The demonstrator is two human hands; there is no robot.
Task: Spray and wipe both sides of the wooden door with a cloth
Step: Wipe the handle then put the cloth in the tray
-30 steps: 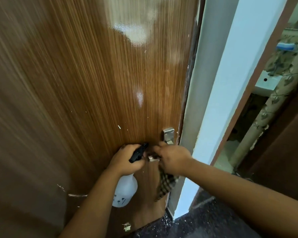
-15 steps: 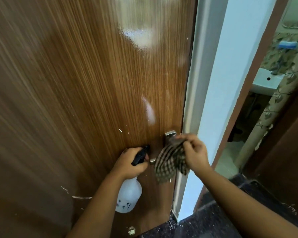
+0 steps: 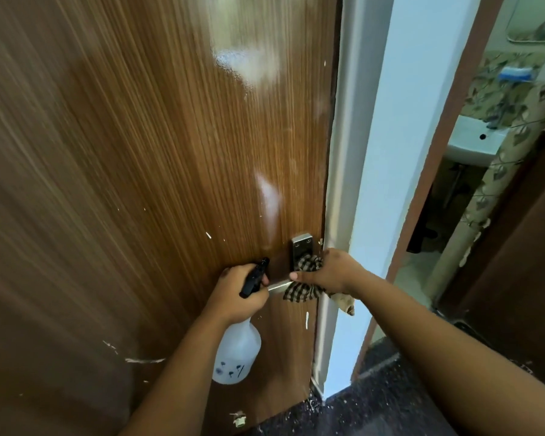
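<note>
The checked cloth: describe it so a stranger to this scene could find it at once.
Start at the wooden door and follow its right edge down to the metal handle plate. There the right hand presses the checked cloth against the handle. It is the only soft, brown-and-cream patterned thing; the spray bottle beside it is plain white.

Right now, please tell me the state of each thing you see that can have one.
Wooden door: closed against its frame, paint flecks on it.
Door handle: level, partly under the cloth.
Checked cloth: bunched, pressed on the handle.
Spray bottle: hanging upright.
Left hand: grips the bottle.
Right hand: holds the cloth.
</note>
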